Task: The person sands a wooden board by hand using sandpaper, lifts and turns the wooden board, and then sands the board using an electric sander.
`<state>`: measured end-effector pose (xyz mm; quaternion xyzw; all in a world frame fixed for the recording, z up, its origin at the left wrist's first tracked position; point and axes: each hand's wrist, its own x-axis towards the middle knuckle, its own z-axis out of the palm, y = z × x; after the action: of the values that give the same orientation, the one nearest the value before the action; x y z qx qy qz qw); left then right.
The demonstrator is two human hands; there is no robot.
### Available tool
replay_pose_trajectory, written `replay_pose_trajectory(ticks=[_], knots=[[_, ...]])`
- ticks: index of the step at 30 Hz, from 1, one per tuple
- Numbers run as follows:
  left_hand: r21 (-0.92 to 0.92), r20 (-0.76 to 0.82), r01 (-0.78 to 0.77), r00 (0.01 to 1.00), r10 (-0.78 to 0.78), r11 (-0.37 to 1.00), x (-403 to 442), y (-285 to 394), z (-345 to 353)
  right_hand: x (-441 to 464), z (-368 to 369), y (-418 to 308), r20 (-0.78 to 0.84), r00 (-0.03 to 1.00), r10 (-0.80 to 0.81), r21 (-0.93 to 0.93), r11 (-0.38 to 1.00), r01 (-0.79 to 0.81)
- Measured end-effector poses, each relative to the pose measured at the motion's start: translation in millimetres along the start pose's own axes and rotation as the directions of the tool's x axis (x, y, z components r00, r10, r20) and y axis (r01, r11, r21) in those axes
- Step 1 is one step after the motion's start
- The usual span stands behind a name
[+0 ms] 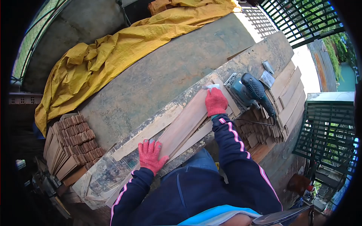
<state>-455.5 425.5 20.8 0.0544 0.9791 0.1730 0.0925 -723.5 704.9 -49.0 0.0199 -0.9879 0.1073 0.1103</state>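
A long reddish-brown wooden board [184,118] lies lengthwise on the worn workbench [132,130]. My left hand [151,156], in a red glove, rests at the board's near end, fingers spread and thumb apart. Near its far end is my right hand [216,101], also red-gloved, with the fingers closed round a small whitish object [212,86]. Its exact kind is partly hidden by the glove. Pale wooden strips [149,132] lie along both sides of the board. Just right of my right hand sits a blue-green power sander [245,90] with a black grip.
Stacked thin boards stand at the right [288,98] and the left [71,141]. A small grey block [267,67] lies beyond the sander. Yellow tarpaulin [113,49] drapes across the far side of a large flat surface [166,67]. The sander's cord hangs near the right stack.
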Motion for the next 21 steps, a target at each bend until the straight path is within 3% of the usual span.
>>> replay_pose_trajectory(ticks=[3,6,9,12,13,16,18,19,20,21], knots=[[-0.002,-0.001,0.002,1.0,-0.002,1.0,-1,-1,0,19,2,1,0.006,0.996,0.09,-0.04,0.995,-0.09],[-0.002,-0.013,0.0,1.0,0.0,1.0,0,-2,1,-20,1,-5,-0.034,0.999,-0.021,0.0,1.0,0.021],[-0.008,0.003,0.013,1.0,-0.013,1.0,-2,0,1,-56,-26,-23,0.095,0.994,-0.056,0.047,0.998,0.052],[-0.003,0.006,0.006,1.0,-0.006,1.0,0,-1,0,-24,-15,-7,0.075,0.988,-0.133,0.083,0.989,0.126],[0.0,0.008,0.007,1.0,-0.007,1.0,0,-1,1,0,1,2,-0.004,0.992,-0.125,0.064,0.99,0.125],[0.014,0.021,0.003,1.0,-0.003,1.0,-1,-1,0,31,2,-1,0.03,0.999,-0.012,0.005,1.0,0.012],[0.01,0.002,0.004,1.0,-0.004,1.0,4,1,0,13,0,-14,0.055,0.995,-0.077,0.031,0.997,0.076],[0.007,0.001,0.003,1.0,-0.003,1.0,4,1,-1,-7,10,-18,-0.059,0.974,-0.217,0.183,0.957,0.225],[0.006,0.008,0.003,1.0,-0.003,1.0,2,2,-1,-25,-4,-33,0.098,0.968,-0.231,0.19,0.959,0.209],[0.007,0.009,0.007,1.0,-0.007,1.0,2,4,-1,-35,-14,-40,0.104,0.939,-0.327,0.247,0.923,0.294]])
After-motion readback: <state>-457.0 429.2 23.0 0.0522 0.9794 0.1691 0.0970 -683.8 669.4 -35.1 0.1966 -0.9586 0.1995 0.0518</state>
